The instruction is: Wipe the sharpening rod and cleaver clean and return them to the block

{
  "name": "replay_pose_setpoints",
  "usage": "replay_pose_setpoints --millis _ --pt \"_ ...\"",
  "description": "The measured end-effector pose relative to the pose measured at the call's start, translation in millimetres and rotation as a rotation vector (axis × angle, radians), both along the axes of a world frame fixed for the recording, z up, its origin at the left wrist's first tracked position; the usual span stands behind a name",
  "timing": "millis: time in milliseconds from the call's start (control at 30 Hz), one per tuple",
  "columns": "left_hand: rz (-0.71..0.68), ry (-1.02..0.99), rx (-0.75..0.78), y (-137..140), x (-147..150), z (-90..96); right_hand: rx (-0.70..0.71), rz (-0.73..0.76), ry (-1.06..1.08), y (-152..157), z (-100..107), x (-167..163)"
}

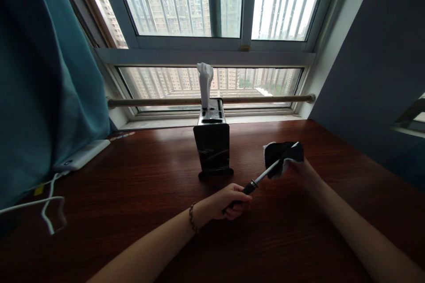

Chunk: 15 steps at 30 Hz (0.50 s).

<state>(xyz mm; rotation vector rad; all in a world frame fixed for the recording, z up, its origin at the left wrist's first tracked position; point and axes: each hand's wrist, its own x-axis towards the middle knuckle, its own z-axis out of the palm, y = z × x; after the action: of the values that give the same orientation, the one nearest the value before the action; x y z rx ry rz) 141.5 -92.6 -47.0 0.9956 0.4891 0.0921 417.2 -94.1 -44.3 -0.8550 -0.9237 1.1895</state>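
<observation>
My left hand (229, 201) is closed round the black handle of a honing steel (268, 171). Its thin metal rod points up and to the right, toward my right hand (299, 168). That hand grips a black and white cloth (275, 151), which lies behind and around the far part of the rod. Most of my right fingers are hidden by the cloth. Beyond my left hand stands a black knife block (212, 148) with a slotted, shiny top. A white object (205, 84) with a rounded, bulky upper end sticks up from one slot.
Everything is over a reddish-brown wooden table (149, 172). At the left lie a white device (83, 155) and a white cable (49, 201), beside a blue curtain (76, 75). A horizontal rail (159, 102) runs across the window behind the table.
</observation>
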Motion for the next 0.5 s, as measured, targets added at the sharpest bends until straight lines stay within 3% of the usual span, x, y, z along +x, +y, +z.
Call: replay_pose_setpoints --millis 167,300,500 --pt "0.033 -0.005 0.057 -5 1 0.2 -0.089 0.106 0.052 -13 -8 -45" --pt "0.058 -0.013 0.110 -8 2 -1.8 0.000 0.283 -0.027 -24 -6 -71" --pt "0.088 0.003 0.136 -9 4 -1.4 -0.082 0.265 0.061 -27 -14 -75"
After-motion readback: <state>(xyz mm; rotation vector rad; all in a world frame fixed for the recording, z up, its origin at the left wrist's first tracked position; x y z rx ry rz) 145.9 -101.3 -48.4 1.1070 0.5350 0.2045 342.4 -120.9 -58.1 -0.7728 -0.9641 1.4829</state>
